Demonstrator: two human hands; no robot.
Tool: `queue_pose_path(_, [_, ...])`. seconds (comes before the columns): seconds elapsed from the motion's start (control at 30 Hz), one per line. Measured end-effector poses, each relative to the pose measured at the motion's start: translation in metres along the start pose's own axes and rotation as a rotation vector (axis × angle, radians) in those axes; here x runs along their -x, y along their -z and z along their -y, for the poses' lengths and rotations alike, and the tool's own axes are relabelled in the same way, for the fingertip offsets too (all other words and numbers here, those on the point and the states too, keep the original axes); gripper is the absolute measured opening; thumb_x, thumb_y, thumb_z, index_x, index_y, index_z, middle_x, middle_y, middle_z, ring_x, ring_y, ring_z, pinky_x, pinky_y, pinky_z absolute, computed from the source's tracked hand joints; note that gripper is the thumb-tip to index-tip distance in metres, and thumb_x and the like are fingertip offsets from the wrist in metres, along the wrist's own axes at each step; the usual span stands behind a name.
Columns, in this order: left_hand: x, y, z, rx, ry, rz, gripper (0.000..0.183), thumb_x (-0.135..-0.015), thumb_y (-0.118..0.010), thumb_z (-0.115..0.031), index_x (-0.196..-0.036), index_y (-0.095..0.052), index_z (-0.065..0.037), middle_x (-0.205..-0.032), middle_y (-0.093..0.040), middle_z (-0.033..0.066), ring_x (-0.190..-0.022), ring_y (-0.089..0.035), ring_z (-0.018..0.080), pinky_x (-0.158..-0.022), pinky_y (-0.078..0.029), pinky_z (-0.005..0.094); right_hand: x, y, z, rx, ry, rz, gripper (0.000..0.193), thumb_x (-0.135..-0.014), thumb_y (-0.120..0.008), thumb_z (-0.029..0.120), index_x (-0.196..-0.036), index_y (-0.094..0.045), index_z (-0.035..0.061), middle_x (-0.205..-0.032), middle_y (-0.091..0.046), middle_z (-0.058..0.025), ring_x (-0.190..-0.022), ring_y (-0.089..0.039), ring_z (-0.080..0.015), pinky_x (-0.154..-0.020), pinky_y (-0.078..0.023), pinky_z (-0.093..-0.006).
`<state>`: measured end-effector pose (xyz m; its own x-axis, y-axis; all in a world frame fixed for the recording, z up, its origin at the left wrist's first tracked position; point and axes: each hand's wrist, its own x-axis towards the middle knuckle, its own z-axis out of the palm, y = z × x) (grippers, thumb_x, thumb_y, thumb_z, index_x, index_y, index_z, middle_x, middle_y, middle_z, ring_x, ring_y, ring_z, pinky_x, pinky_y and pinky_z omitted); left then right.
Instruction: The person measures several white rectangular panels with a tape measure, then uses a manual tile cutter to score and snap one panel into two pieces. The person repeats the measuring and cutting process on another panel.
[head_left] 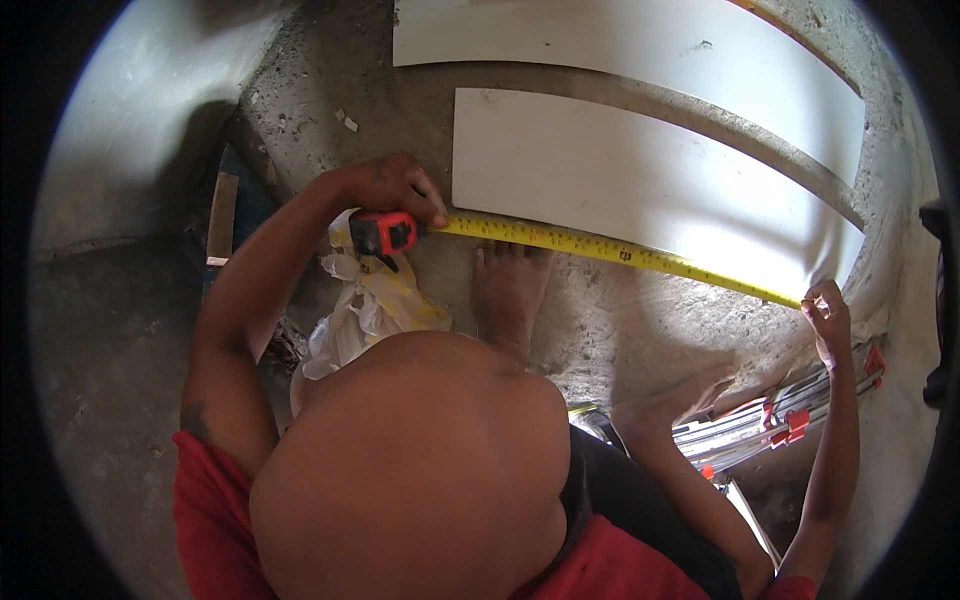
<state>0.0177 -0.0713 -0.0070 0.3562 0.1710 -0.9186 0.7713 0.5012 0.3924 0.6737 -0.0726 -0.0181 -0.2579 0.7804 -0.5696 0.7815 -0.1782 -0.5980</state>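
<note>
1. the yellow tape (575, 241) is already drawn out along the nearer white board's (600, 160) near edge, over the floor (400, 115).
2. left hand (408, 192): narrow grip by the red-and-black case (385, 234); right hand (828, 310): pinching the tape's end.
3. measuring looks unfinished; no drawn line shows.
4. scale print too small to read; no legible brand.

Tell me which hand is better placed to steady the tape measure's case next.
Left, most likely: the left hand is at the red-and-black case, where the yellow blade comes out; the right hand pinches the blade's far end.
</note>
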Motion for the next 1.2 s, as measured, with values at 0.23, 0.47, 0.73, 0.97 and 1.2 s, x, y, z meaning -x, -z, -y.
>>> queue_pose_path(0.23, [-0.007,0.001,0.013,-0.002,-0.024,-0.05,0.033,-0.079,-0.074,-0.03,-0.098,-0.072,-0.003,-0.089,-0.07,0.0053,-0.082,-0.061,0.0096,-0.076,-0.048,0.0261,-0.002,-0.007,0.001,0.064,-0.003,-0.039,0.009,-0.078,-0.065,0.006,-0.083,-0.058,0.0079,-0.084,-0.052,0.0009,-0.077,-0.049,-0.011,-0.071,-0.041,-0.027])
queue_pose_path(0.47, [-0.01,-0.002,0.012,0.041,-0.039,-0.058,0.027,-0.085,-0.069,-0.023,-0.105,-0.07,-0.005,-0.094,-0.07,0.0051,-0.085,-0.06,0.0092,-0.081,-0.047,0.0255,-0.003,-0.008,-0.005,0.112,0.085,-0.04,0.009,-0.081,-0.066,0.009,-0.089,-0.061,0.0104,-0.089,-0.058,0.0013,-0.079,-0.055,-0.0109,-0.071,-0.045,-0.0267])
queue_pose_path(0.73, [-0.009,-0.002,0.012,-0.006,-0.061,-0.08,0.026,-0.085,-0.068,-0.025,-0.104,-0.071,-0.007,-0.093,-0.071,0.004,-0.085,-0.061,0.0095,-0.081,-0.046,0.0269,-0.001,-0.008,-0.017,0.124,0.125,-0.027,0.013,-0.084,-0.067,0.012,-0.096,-0.066,0.0135,-0.094,-0.066,0.0009,-0.082,-0.061,-0.0116,-0.072,-0.049,-0.0265])
queue_pose_path(0.97, [-0.012,0.005,0.008,-0.17,-0.129,-0.119,0.028,-0.086,-0.067,-0.026,-0.103,-0.07,-0.003,-0.098,-0.07,0.007,-0.087,-0.061,0.0122,-0.082,-0.047,0.0284,-0.005,-0.005,-0.019,0.211,0.289,-0.046,0.016,-0.086,-0.067,0.012,-0.101,-0.068,0.0149,-0.098,-0.068,0.0016,-0.085,-0.064,-0.0104,-0.073,-0.051,-0.0252])
queue_pose_path(1.2, [-0.009,0.0,0.003,-0.076,-0.085,-0.149,0.026,-0.085,-0.067,-0.025,-0.101,-0.071,-0.005,-0.094,-0.07,0.0069,-0.086,-0.062,0.0126,-0.082,-0.047,0.0288,-0.008,-0.004,-0.011,0.209,0.091,-0.065,0.016,-0.086,-0.069,0.018,-0.101,-0.068,0.014,-0.102,-0.069,-0.0001,-0.088,-0.064,-0.0118,-0.075,-0.051,-0.026])
